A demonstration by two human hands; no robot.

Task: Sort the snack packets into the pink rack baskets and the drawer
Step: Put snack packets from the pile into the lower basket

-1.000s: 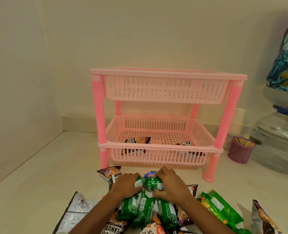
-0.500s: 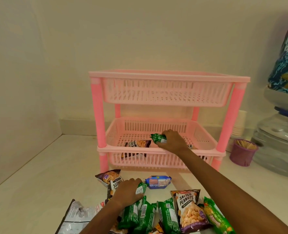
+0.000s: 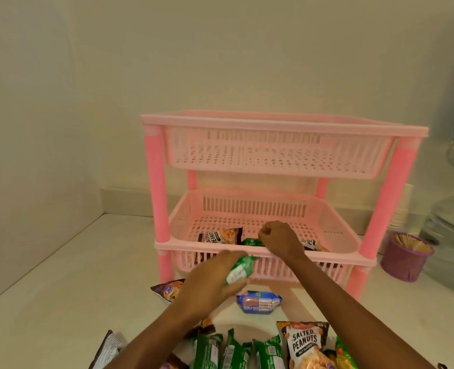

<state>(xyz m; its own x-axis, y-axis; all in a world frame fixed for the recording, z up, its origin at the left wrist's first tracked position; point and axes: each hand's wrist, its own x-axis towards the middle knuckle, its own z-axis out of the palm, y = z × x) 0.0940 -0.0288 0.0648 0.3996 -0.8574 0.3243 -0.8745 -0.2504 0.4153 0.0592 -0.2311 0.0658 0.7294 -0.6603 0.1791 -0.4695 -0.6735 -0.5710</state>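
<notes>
Snagging is the risk: the left hand (image 3: 207, 286) grips a green-and-white foil snack packet (image 3: 240, 270) just at six o'clock of the pink slotted plastic lower basket (image 3: 255, 209), below its rim, so it could catch there. The right hand (image 3: 281, 241) crowds the basket, fingers curled beside another green packet (image 3: 252, 242); whether they pinch it I cannot tell.
</notes>
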